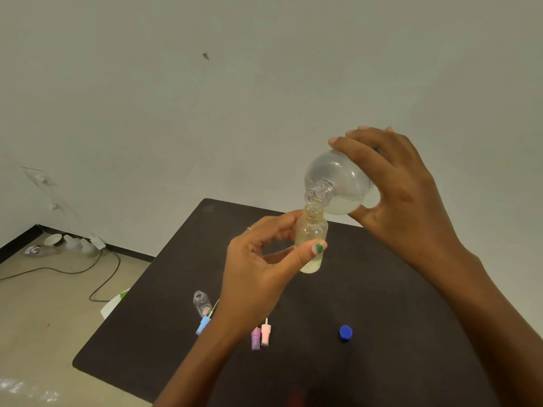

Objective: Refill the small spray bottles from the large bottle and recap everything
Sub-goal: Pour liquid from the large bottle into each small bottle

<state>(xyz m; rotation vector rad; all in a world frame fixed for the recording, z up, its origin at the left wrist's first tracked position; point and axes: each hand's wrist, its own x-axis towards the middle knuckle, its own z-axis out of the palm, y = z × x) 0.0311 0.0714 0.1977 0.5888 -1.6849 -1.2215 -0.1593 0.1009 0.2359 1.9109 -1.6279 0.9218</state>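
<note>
- I see the dark table (382,289) filling the lower middle of the head view; both of my hands work above its far half.
- My right hand (405,195) wraps the large clear bottle (338,183) from above, fingers curled over its shoulder and thumb underneath. The bottle's long axis runs from upper right down to lower left, so its open neck points down and toward my left hand.
- My left hand (261,259) pinches the small spray bottle (311,239) between thumb and fingers, the thumb across its lower body. It is uncapped and stands nearly upright in the air above the table, with a little pale liquid at the bottom.
- The relation that matters: the large bottle's mouth sits directly above the small bottle's mouth, touching or just short of it; I cannot tell which. The liquid in the large bottle pools toward its neck, so I judge the pour is under way and the small bottle far from full.
- A second small clear bottle (202,304) lies uncapped on the table near my left wrist.
- The blue cap (345,332) rests below my right forearm, well apart from the bottles.
- Three spray heads lie on the table: a light blue one (202,326) just beside the lying bottle, and a purple one (255,339) touching or just beside a pink one (266,333).
</note>
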